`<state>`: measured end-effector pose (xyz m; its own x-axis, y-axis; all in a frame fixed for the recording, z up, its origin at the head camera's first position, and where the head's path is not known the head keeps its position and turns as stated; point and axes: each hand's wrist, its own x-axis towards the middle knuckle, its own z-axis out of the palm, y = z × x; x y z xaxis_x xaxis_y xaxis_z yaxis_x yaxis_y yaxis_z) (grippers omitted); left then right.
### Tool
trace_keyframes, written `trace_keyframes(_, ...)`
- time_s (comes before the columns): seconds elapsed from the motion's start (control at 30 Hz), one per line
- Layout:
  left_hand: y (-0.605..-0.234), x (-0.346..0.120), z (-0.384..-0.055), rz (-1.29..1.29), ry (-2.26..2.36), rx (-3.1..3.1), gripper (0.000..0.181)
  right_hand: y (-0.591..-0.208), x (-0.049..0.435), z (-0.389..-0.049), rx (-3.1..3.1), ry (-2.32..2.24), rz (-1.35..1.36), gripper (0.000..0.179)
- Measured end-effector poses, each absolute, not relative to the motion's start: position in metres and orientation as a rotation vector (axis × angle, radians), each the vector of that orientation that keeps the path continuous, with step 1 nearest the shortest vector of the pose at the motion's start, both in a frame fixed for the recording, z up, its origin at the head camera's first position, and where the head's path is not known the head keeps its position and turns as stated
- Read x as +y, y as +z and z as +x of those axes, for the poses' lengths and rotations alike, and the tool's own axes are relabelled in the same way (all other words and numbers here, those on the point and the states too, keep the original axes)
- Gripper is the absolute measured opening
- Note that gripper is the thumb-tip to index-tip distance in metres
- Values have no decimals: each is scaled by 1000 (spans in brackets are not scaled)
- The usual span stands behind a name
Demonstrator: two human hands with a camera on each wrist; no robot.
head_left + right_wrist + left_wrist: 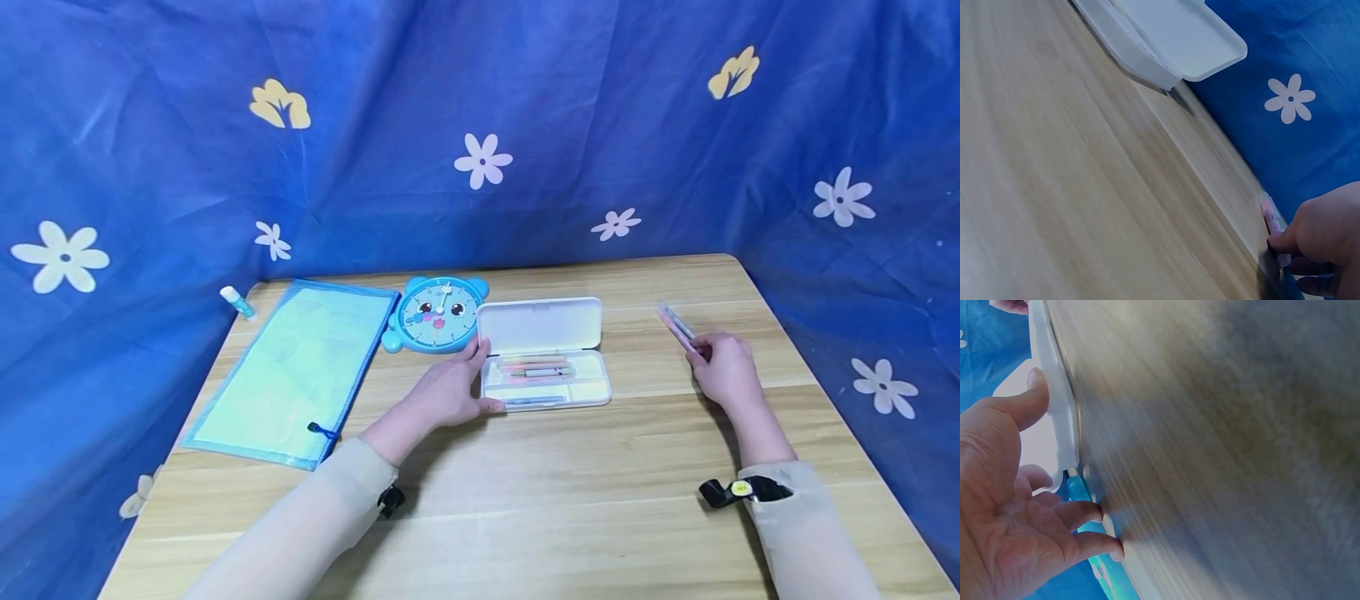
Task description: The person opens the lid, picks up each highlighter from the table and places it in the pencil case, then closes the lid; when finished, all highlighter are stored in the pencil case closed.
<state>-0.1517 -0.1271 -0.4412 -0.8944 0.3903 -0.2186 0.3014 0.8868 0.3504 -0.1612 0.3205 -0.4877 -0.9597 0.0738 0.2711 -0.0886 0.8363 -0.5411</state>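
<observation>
An open white pencil case (592, 392) lies mid-table with its lid raised at the back. Several pens (536, 367) lie in its rear compartment, and a bluish, slender item (535, 400) lies in the front one. My left hand (447, 390) holds the case's left end, thumb at the front corner and a finger by the hinge. In the left wrist view, two fingers of that hand reach down to the table beside the case. Off to the right, my right hand (723, 367) pinches two pens (677, 327), one pinkish and one grey-blue, by their near ends.
Left of the case is a blue toy clock (440, 315) with a cartoon face. A blue-edged mesh zip pouch (292, 375) lies farther left, and a glue stick (237, 302) is at the table's left edge. Blue flowered cloth (480, 100) surrounds the back and sides.
</observation>
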Motion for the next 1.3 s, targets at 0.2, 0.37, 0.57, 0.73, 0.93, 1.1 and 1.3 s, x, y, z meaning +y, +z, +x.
trace_keyframes(0.2, -441, -127, -151, 514, 450, 2772, 115, -488, 316, -159, -2761, 818, -8, 19)
trace_keyframes(0.37, -442, -127, -151, 518, 444, 2768, 115, -482, 308, -155, -2740, 858, -17, 23)
trace_keyframes(0.57, -443, -129, -152, 526, 443, 2767, 116, -459, 289, -155, -2599, 944, 64, 19)
trace_keyframes(0.73, -442, -129, -153, 527, 447, 2766, 117, -437, 268, -152, -2505, 986, 142, 17)
trace_keyframes(0.93, -442, -129, -154, 518, 449, 2766, 116, -420, 243, -149, -2462, 1029, 242, 19)
trace_keyframes(1.1, -441, -128, -154, 513, 450, 2762, 117, -416, 223, -146, -2493, 1058, 351, 19)
trace_keyframes(1.3, -441, -127, -154, 515, 452, 2761, 117, -421, 200, -144, -2515, 1099, 503, 19)
